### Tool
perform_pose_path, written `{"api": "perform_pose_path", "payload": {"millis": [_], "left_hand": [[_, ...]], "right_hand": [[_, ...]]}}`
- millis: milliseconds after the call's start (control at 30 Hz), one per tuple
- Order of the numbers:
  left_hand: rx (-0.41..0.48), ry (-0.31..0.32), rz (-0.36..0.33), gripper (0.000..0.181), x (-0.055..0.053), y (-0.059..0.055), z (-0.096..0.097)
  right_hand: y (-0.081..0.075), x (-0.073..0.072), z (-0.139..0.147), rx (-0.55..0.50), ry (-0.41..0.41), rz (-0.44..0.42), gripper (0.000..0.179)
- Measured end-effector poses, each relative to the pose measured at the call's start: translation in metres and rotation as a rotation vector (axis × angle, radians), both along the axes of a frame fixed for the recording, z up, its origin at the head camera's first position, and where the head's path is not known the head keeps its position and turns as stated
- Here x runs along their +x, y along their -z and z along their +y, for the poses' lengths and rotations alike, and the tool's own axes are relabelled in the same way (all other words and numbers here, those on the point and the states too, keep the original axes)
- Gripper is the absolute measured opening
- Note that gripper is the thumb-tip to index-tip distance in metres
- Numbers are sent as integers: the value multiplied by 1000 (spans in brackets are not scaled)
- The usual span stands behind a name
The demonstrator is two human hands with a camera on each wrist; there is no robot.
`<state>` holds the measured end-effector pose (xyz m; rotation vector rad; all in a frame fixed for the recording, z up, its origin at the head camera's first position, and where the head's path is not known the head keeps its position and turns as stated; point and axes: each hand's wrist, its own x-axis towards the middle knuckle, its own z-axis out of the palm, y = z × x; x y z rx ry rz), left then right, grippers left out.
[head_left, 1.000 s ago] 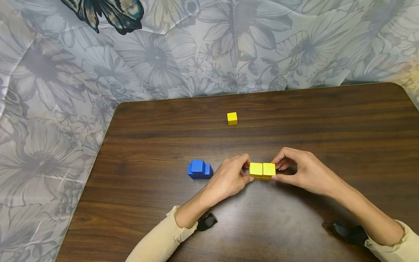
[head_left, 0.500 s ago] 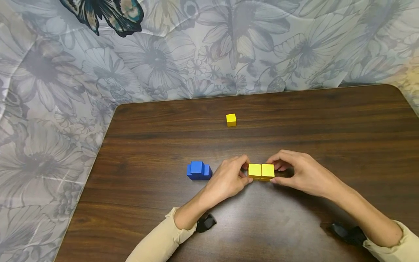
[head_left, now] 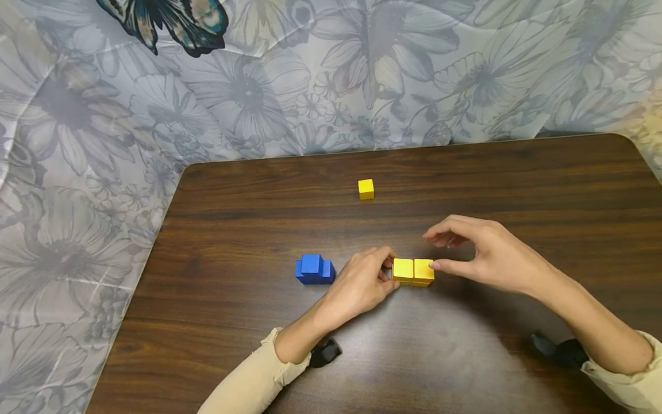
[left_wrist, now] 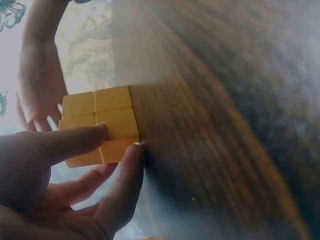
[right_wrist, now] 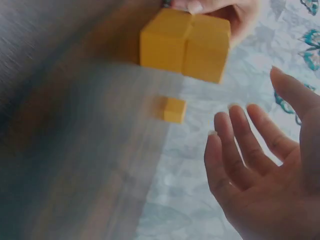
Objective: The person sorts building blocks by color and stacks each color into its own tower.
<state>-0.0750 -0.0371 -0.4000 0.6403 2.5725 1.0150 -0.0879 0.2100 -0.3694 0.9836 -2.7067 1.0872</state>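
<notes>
Yellow cubes (head_left: 412,270) stand in a block two wide and two high on the table, their faces close together. My left hand (head_left: 359,282) pinches the left side of this block; in the left wrist view its thumb and fingertips touch the yellow cubes (left_wrist: 115,122). Just off the block's right side is my right hand (head_left: 488,253), with thumb and fingers spread apart. The right wrist view has that right hand (right_wrist: 265,175) holding nothing, clear of the yellow cubes (right_wrist: 185,45).
A single yellow cube (head_left: 366,189) sits farther back on the brown wooden table (head_left: 233,230). Left of my left hand is a small group of blue blocks (head_left: 314,269), one raised above the others. A flowered cloth (head_left: 248,92) hangs behind the table.
My right hand has let go of the yellow cubes and moved up and slightly to the right, its fingers spreading. The left hand and the cubes stay in place.
</notes>
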Motion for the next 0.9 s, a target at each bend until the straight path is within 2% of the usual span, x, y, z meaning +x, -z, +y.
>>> {"api": "perform_pose_path", "payload": {"millis": [267, 533, 733, 900], "left_hand": [[-16, 18, -3, 33, -1, 1, 0], [-34, 18, 6, 32, -2, 0, -1], [-42, 14, 11, 30, -2, -1, 1], [-42, 17, 18, 30, -3, -1, 1]], "right_hand": [[-14, -22, -5, -10, 26, -25, 40], [-23, -48, -16, 0, 4, -31, 34], [-27, -67, -25, 11, -15, -23, 31], [-22, -85, -31, 2, 3, -58, 30]]}}
